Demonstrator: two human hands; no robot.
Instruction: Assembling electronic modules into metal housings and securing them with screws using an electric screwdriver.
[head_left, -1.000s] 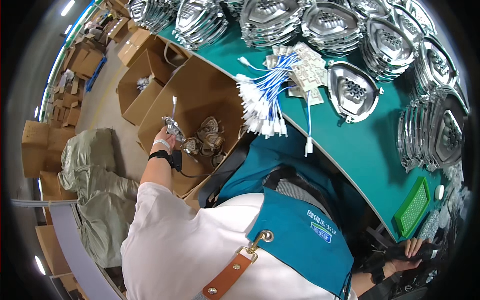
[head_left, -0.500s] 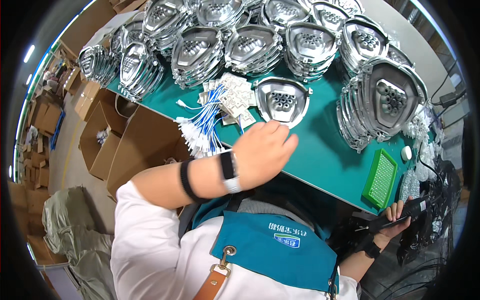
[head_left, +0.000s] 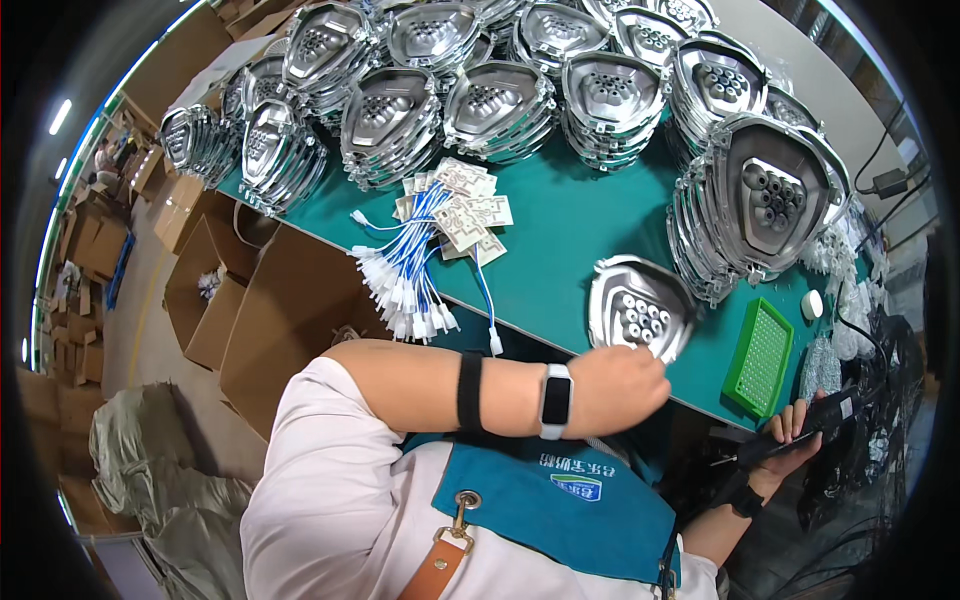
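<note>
At the tabletop's (head_left: 550, 270) near edge, the left hand (head_left: 612, 392) has its fingers pinched on the rim of a silver cover (head_left: 612, 285); the right hand (head_left: 780, 458) grips a black power tool (head_left: 815, 428). A stack of covers (head_left: 745, 160) crowds the cover's right side, near a green tray (head_left: 762, 358); wired boards (head_left: 465, 215) lie left. Since the earlier frame, the cover has shifted rightward, away from the boards.

Gap between boards (head_left: 466, 212) and reflector (head_left: 640, 305), stacks (head_left: 612, 112) behind
</note>
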